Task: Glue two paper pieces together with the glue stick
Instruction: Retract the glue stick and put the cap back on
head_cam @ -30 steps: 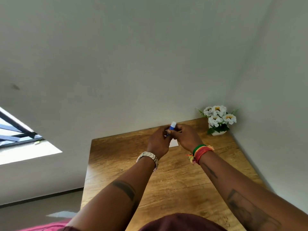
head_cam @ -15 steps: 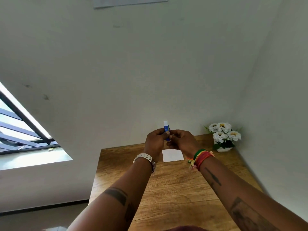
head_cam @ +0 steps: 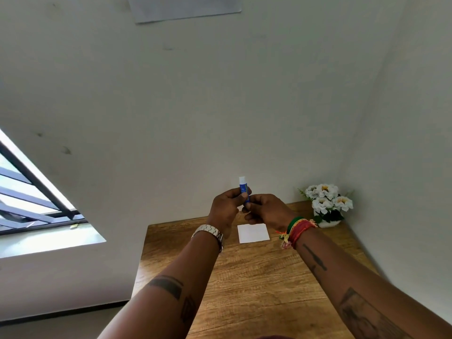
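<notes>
Holding glue stick [head_cam: 243, 189] upright, both hands | flowers [head_cam: 326, 199] in pot [head_cam: 329, 223]

Raised off the worktop [head_cam: 244, 277] a second ago, both hands [head_cam: 247, 209] now up before the wall; glue stick [head_cam: 243, 189] turned upright; white paper square [head_cam: 253, 233] uncovered lower centre.

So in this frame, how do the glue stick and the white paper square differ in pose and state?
The glue stick is held upright above the table, pinched between the left hand and the right hand; the paper square lies flat and untouched on the wooden table. The glue stick is a blue cylinder with a white end; the paper is plain white.
</notes>
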`<state>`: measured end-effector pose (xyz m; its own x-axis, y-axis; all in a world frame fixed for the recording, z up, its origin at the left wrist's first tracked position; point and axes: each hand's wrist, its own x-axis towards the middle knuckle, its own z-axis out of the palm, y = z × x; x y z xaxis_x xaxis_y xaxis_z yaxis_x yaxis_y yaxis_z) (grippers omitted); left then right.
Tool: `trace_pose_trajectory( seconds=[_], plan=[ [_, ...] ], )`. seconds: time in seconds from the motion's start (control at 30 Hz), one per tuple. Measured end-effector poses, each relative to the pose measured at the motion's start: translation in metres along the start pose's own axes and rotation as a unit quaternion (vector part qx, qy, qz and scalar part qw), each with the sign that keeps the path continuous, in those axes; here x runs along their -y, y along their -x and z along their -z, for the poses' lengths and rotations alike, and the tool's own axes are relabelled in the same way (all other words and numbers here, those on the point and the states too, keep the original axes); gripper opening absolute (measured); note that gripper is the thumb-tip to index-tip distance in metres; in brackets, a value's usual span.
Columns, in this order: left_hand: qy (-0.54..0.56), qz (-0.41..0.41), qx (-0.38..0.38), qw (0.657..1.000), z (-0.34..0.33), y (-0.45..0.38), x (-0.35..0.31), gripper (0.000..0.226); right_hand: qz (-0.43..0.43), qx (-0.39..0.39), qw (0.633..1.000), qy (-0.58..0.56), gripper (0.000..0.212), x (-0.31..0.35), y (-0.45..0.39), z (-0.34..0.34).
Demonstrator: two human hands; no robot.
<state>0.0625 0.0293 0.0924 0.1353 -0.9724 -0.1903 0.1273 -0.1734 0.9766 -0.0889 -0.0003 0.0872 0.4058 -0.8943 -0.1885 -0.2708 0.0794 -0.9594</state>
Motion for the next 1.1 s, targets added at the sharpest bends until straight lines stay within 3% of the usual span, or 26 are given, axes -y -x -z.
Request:
trace_pose_trajectory(
  seconds=[0.2, 0.33, 0.53, 0.7, 0.9, 1.1],
  plan=[
    [-0.023, -0.030, 0.023, 0.999, -0.001, -0.002, -0.010, 0.021, 0.006, -0.028, 1.000, 0.003, 0.023, 0.001, -0.001, -0.001],
    [-0.093, -0.073, -0.007, 0.993, -0.001, -0.004, -0.008, 0.027, 0.000, -0.025, 1.000, 0.001, 0.022, -0.002, -0.003, -0.001],
    [-0.088, -0.056, -0.043, 0.994, -0.007, -0.006, -0.009, 0.034, -0.002, -0.101, 0.995, 0.019, 0.023, -0.004, -0.004, -0.003],
    [-0.082, -0.056, -0.046, 0.994, -0.008, -0.009, -0.010, 0.031, 0.001, 0.001, 0.998, -0.058, 0.026, -0.003, -0.001, -0.002],
    [-0.103, -0.054, -0.032, 0.993, -0.011, -0.009, -0.013, 0.033, 0.003, -0.100, 0.995, -0.023, 0.019, -0.005, -0.005, -0.006],
    [-0.098, -0.049, -0.050, 0.993, -0.007, -0.010, -0.010, 0.033, 0.009, -0.056, 0.998, -0.014, 0.027, -0.010, -0.004, -0.005]
  ],
)
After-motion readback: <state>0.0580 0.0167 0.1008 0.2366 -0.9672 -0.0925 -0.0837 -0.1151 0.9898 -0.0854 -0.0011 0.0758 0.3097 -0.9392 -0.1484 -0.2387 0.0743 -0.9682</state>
